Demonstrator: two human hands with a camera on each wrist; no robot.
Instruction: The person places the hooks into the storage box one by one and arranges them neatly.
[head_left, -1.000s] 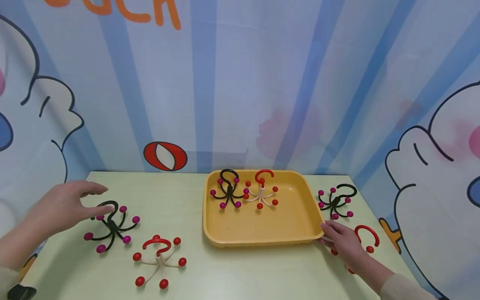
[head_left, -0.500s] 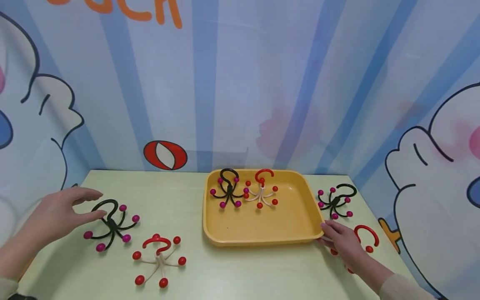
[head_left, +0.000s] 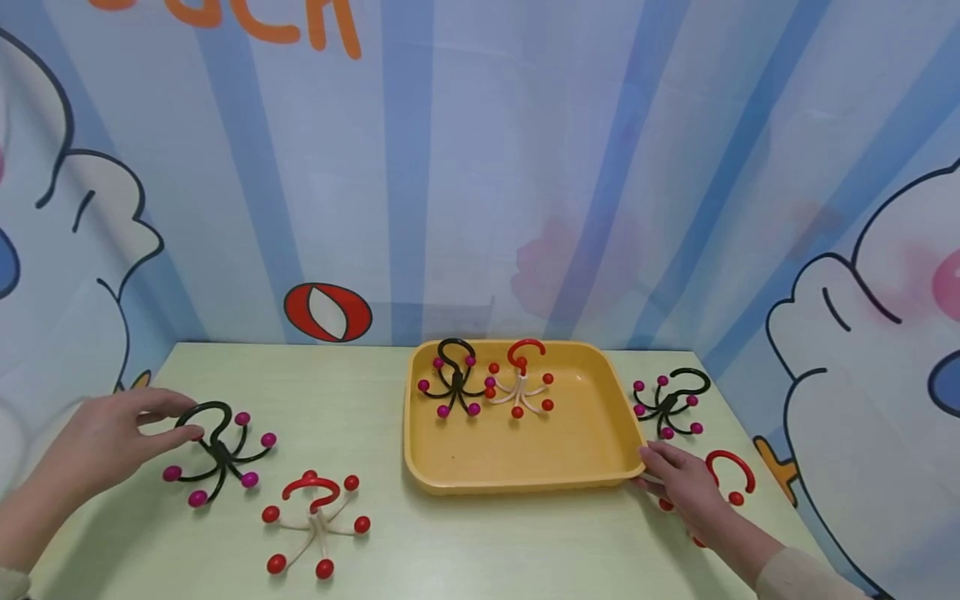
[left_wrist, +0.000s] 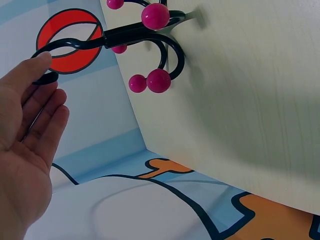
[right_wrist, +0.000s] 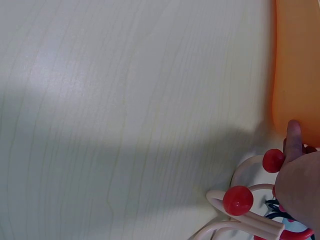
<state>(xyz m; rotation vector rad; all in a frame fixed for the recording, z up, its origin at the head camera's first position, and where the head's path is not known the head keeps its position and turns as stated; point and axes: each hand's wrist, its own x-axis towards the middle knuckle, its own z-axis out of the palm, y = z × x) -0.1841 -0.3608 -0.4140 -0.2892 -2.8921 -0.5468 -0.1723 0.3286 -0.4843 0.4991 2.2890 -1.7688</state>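
- Closing in on the black octopus-shaped hook (head_left: 217, 446), my left hand (head_left: 101, 437) has drawn back toward me over the last second and settled lower, so its fingertips now meet the hook's loop (left_wrist: 60, 47), where a second ago they hovered over the body.
- Fingers on that hand are nearly straight, thumb tip against the black loop in the left wrist view; nothing is clenched, so I judge this a touch, not yet a grasp.
- The black hook itself has not shifted: it lies flat on the pale green table (head_left: 465, 542), left of the yellow tray (head_left: 525, 479), with the red-and-cream hook (head_left: 315, 521) just beside it, nearer me.
- My right hand (head_left: 686, 487) has stayed put, relaxed fingers resting at the tray's near right corner and lying over another red-and-cream hook (right_wrist: 250, 210); I cannot tell whether it pinches that hook.
- In the tray sit 2 hooks, 1 black hook with pink balls (head_left: 452, 379) and 1 red hook with cream legs (head_left: 520, 383); 1 more black hook (head_left: 670, 404) lies right of the tray.
- Judging by this, the pickup of the left black hook is about to begin; 4 remain outside.
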